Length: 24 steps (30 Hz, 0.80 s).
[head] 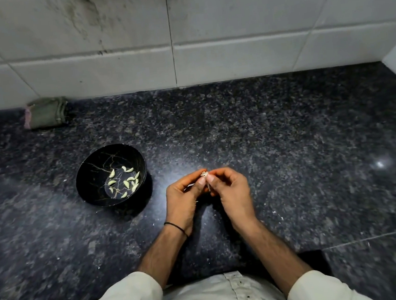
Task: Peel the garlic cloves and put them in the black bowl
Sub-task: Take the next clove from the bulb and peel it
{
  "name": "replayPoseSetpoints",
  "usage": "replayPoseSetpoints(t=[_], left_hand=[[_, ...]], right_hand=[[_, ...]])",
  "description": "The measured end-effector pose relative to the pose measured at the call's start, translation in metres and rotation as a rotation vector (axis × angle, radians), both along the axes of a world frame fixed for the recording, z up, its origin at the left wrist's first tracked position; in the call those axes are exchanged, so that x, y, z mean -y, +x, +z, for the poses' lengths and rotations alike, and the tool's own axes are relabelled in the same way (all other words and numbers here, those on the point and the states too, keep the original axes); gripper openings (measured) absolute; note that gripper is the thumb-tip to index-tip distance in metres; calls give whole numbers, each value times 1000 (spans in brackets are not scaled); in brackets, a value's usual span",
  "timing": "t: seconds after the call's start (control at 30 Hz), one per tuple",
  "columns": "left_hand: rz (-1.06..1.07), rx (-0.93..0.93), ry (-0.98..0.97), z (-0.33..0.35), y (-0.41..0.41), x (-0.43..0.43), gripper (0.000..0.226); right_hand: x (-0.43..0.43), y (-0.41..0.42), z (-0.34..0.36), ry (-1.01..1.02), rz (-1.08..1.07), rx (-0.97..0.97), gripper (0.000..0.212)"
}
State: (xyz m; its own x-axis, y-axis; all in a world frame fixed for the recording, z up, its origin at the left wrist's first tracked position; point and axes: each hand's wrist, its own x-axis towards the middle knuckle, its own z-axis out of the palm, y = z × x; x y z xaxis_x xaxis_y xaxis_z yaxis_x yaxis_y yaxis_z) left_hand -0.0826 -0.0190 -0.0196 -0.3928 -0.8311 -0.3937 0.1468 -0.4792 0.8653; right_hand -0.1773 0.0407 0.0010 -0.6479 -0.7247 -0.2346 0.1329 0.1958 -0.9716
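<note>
Head view.
- Black bowl (90,174): upright on the dark speckled counter (288,141), with thin gold veining inside.
- Peeled cloves (125,183): roughly a dozen, pale, loose on the bottom of the black bowl.
- Garlic clove (204,174): just right of the black bowl, held above the counter, papery skin showing.
- Left hand (184,197): right of the black bowl, its grip pinching the garlic clove between thumb and fingertips. A thin black band (175,227) is on the wrist.
- Right hand (232,192): farther right of the black bowl, its grip pinching the same garlic clove, its fingertips meeting the left hand's.
- Folded green cloth (47,112): beyond the black bowl and to its left, at the foot of the tiled wall (231,50).
</note>
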Motion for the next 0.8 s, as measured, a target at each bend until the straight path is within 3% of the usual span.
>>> replayPoseSetpoints(t=[0.1,0.3,0.63,0.8], left_hand=[[-13,10,-4,0,0,0,25],[-37,-6,2,-2,1,3,23],[-73,23,-17,-6,3,5,17],[-69,73,-66,-8,-4,3,16]], right_hand=[[0,0,0,23,-17,-45,6],[-3,-2,1,39,-3,55,7],[-7,-7,3,126,35,-15,6],[-6,-5,1,203,26,-202,12]])
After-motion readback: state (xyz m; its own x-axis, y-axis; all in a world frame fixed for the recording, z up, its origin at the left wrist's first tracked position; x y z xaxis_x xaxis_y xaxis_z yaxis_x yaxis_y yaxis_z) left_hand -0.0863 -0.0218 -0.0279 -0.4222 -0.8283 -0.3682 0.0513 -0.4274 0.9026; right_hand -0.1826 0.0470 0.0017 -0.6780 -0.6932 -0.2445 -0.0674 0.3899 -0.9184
